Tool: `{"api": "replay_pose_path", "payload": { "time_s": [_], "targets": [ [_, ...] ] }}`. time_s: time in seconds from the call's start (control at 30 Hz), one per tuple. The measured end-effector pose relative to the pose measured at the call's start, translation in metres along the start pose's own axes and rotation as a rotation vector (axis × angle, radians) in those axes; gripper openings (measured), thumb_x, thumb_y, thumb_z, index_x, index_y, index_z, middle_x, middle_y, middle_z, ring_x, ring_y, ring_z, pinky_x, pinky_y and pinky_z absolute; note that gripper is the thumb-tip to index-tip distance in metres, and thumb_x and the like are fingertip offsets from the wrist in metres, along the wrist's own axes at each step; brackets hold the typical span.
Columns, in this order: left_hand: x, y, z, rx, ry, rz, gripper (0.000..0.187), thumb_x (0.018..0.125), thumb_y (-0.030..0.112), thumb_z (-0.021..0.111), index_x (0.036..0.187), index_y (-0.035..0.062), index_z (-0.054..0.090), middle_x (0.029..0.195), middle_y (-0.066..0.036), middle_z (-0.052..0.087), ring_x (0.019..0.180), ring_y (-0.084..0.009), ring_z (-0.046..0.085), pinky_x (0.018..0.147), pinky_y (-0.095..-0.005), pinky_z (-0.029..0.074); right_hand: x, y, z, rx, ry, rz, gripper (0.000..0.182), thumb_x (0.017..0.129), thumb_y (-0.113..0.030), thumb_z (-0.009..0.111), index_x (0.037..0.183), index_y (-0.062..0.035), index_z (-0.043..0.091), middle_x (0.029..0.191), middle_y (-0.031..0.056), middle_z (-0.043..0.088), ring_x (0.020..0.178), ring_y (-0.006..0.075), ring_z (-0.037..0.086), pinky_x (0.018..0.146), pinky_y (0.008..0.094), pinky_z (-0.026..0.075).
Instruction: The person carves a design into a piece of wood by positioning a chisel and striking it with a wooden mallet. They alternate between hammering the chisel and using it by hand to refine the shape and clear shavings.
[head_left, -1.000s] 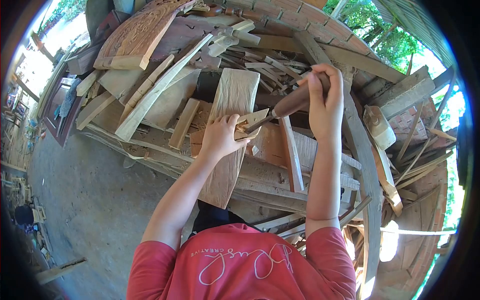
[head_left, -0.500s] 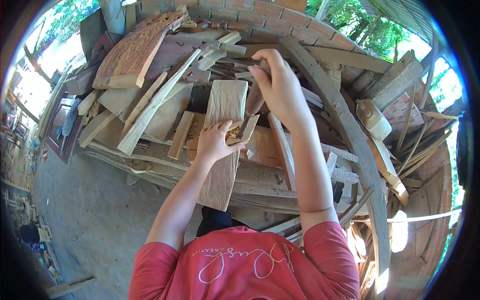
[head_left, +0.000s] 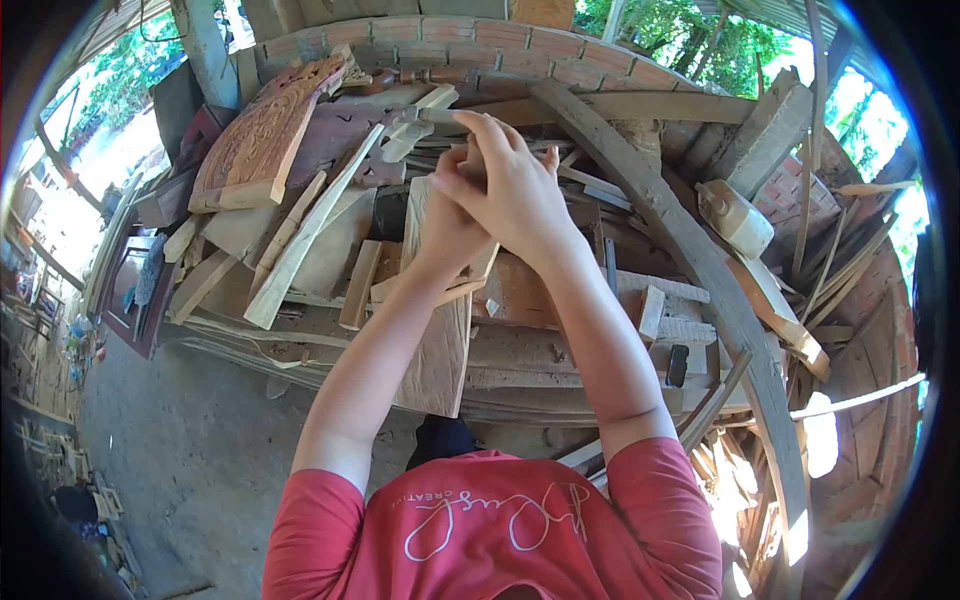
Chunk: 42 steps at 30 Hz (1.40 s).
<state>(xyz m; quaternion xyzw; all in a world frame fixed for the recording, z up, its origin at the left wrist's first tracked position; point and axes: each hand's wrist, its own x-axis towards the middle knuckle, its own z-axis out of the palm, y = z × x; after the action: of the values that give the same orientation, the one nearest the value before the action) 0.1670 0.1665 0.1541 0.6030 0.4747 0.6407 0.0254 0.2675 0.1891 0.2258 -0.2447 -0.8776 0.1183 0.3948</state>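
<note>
My right hand (head_left: 510,195) has moved across since a moment ago. Before, it was up high and apart from my left hand (head_left: 445,235); now it sits right over it, so both hands are bunched together. My right fingers are curled shut around the brown tool handle (head_left: 478,158) (only a little bit of it peeks out by my thumb). My left hand is mostly hidden, so I cannot tell how it grips, but it is pressed down where the small wood piece (head_left: 478,272) lies.

That piece is pale and thin, and it rests on a long flat plank (head_left: 440,350) with wavy grain. The plank sticks out from a big messy pile of rough scraps.

A carved brown panel (head_left: 255,145) leans to the left. A big curved beam (head_left: 690,260) sweeps down the right side, with a white plastic jug (head_left: 735,218) beside it. Red bricks (head_left: 400,35) stand behind.
</note>
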Motion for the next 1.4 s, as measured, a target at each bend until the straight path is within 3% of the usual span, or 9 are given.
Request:
{"api": "replay_pose_path", "payload": {
  "time_s": [0.17, 0.4, 0.47, 0.53, 0.6, 0.73, 0.83, 1.2, 1.4],
  "targets": [
    [0.006, 0.022, 0.012, -0.043, 0.008, -0.154, 0.036, 0.071, 0.017, 0.069, 0.099, 0.0029, 0.052, 0.087, -0.009, 0.060, 0.080, -0.0165, 0.059, 0.068, -0.0291, 0.046, -0.015, -0.010, -0.026, -0.146, -0.151, 0.046, 0.086, 0.072, -0.052, 0.061, 0.139, -0.0185, 0.019, 0.138, 0.0170, 0.030, 0.124, 0.0336, 0.034, 0.095, 0.0658, 0.013],
    [-0.011, 0.026, 0.015, -0.037, 0.009, -0.161, 0.025, 0.075, 0.015, 0.066, 0.093, 0.0028, 0.055, 0.071, -0.007, 0.060, 0.064, -0.0134, 0.057, 0.060, -0.0279, 0.045, -0.078, 0.091, -0.005, 0.167, -0.056, 0.326, 0.086, 0.073, -0.053, 0.060, 0.138, -0.0130, 0.019, 0.136, 0.0168, 0.033, 0.123, 0.0274, 0.037, 0.095, 0.0647, 0.017],
    [-0.008, 0.023, 0.015, -0.050, 0.075, -0.071, 0.017, 0.076, 0.013, 0.066, 0.081, 0.0032, 0.052, 0.067, 0.000, 0.054, 0.058, -0.0059, 0.048, 0.053, -0.0226, 0.040, -0.116, 0.109, 0.011, -0.195, -0.261, 0.561, 0.086, 0.073, -0.053, 0.060, 0.138, -0.0116, 0.021, 0.138, 0.0176, 0.028, 0.127, 0.0286, 0.031, 0.097, 0.0613, 0.020],
    [-0.009, 0.011, 0.013, -0.051, 0.058, -0.125, 0.024, 0.074, 0.016, 0.066, 0.091, 0.0024, 0.056, 0.071, -0.006, 0.059, 0.062, -0.0121, 0.054, 0.059, -0.0268, 0.044, -0.156, 0.122, 0.030, -0.674, -0.612, 0.760, 0.088, 0.071, -0.054, 0.061, 0.137, -0.0111, 0.022, 0.139, 0.0190, 0.026, 0.128, 0.0314, 0.027, 0.097, 0.0577, 0.022],
    [-0.009, 0.011, 0.014, -0.078, 0.065, -0.150, 0.023, 0.074, 0.015, 0.065, 0.090, 0.0021, 0.056, 0.069, -0.004, 0.058, 0.061, -0.0120, 0.052, 0.059, -0.0262, 0.043, -0.194, 0.128, 0.040, -0.672, -0.747, 0.875, 0.079, 0.075, -0.046, 0.061, 0.136, -0.0110, 0.024, 0.138, 0.0199, 0.028, 0.128, 0.0325, 0.027, 0.099, 0.0574, 0.021],
    [-0.007, 0.008, 0.012, -0.075, 0.081, -0.158, 0.018, 0.074, 0.015, 0.065, 0.082, 0.0031, 0.054, 0.065, -0.003, 0.055, 0.058, -0.0090, 0.049, 0.055, -0.0248, 0.041, -0.256, 0.142, 0.063, -0.603, -0.474, 0.808, 0.067, 0.079, -0.031, 0.059, 0.133, -0.0083, 0.028, 0.136, 0.0195, 0.031, 0.123, 0.0318, 0.035, 0.094, 0.0536, 0.031],
    [-0.008, 0.005, 0.011, -0.066, 0.095, -0.143, 0.017, 0.074, 0.015, 0.065, 0.080, 0.0037, 0.053, 0.064, -0.002, 0.054, 0.056, -0.0081, 0.048, 0.053, -0.0245, 0.040, -0.276, 0.128, 0.061, -0.554, -0.354, 0.717, 0.063, 0.075, -0.018, 0.061, 0.129, -0.0029, 0.032, 0.125, 0.0187, 0.043, 0.099, 0.0312, 0.054, 0.075, 0.0417, 0.048],
    [-0.007, 0.016, 0.019, -0.010, 0.051, -0.106, 0.021, 0.073, 0.016, 0.066, 0.084, 0.0032, 0.054, 0.066, -0.007, 0.058, 0.056, -0.0131, 0.053, 0.055, -0.0259, 0.043, -0.286, 0.110, 0.028, -0.204, -0.541, 0.915, 0.082, 0.067, -0.022, 0.064, 0.137, -0.0147, 0.022, 0.096, 0.0218, 0.058, 0.088, 0.0400, 0.058, 0.075, 0.0463, 0.046],
    [-0.008, 0.016, 0.025, -0.057, 0.011, -0.086, 0.021, 0.070, 0.017, 0.066, 0.082, 0.0041, 0.054, 0.064, -0.009, 0.057, 0.056, -0.0162, 0.055, 0.054, -0.0285, 0.043, -0.199, 0.114, -0.035, 0.122, -0.340, 0.676, 0.065, 0.065, -0.011, 0.061, 0.126, -0.0020, 0.041, 0.093, 0.0237, 0.060, 0.082, 0.0326, 0.062, 0.071, 0.0371, 0.048]
  ]
}}
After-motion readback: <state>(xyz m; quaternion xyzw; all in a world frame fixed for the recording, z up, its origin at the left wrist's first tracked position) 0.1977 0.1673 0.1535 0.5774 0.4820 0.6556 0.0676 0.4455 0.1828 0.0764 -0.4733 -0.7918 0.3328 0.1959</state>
